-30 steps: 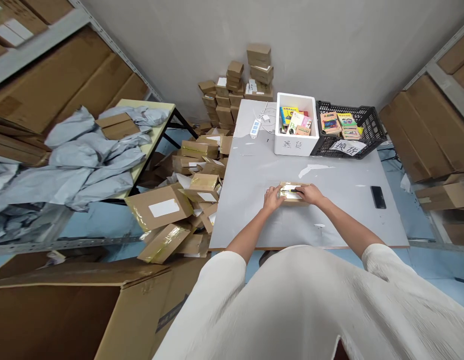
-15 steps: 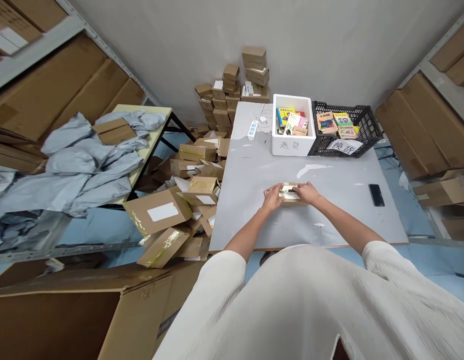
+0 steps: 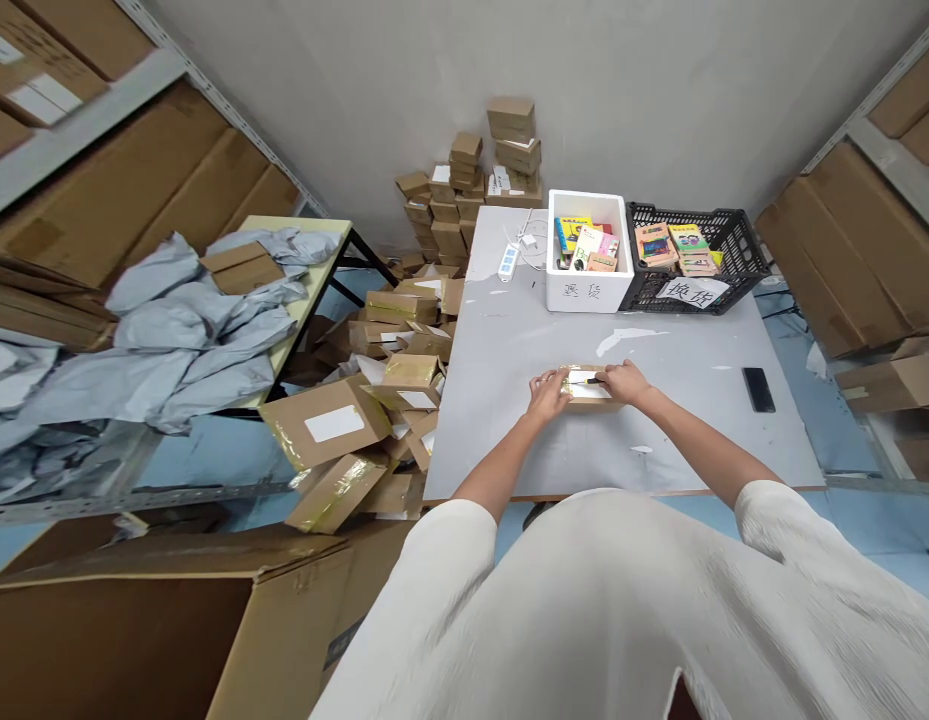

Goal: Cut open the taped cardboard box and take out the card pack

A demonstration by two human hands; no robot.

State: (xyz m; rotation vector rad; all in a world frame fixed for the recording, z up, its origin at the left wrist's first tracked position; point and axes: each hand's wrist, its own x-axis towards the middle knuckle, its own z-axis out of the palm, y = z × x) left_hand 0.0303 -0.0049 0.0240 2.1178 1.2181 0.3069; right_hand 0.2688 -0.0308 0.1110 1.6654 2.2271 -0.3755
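Observation:
A small cardboard box (image 3: 593, 401) with a white label and shiny tape lies on the grey table (image 3: 501, 440). My left hand (image 3: 548, 392) grips the box at its left end, fingers bent over the edge. In my right hand (image 3: 623, 382) is a slim dark cutter (image 3: 590, 380) with a bit of yellow, its tip over the label on the top of the box. The fingers of my right hand are closed round the cutter near the right end of the box.
A white foam box (image 3: 584, 293) and a black crate (image 3: 741, 255) with small books stand at the back. A phone (image 3: 758, 390) lies right, a power strip (image 3: 508, 262) back left. Cardboard parcels (image 3: 344, 420) pile up left of the table, beside grey bags (image 3: 164, 325).
My right hand has moved slightly to the right along the box with the cutter. My left hand stays at the left end. The whole view has shifted a little.

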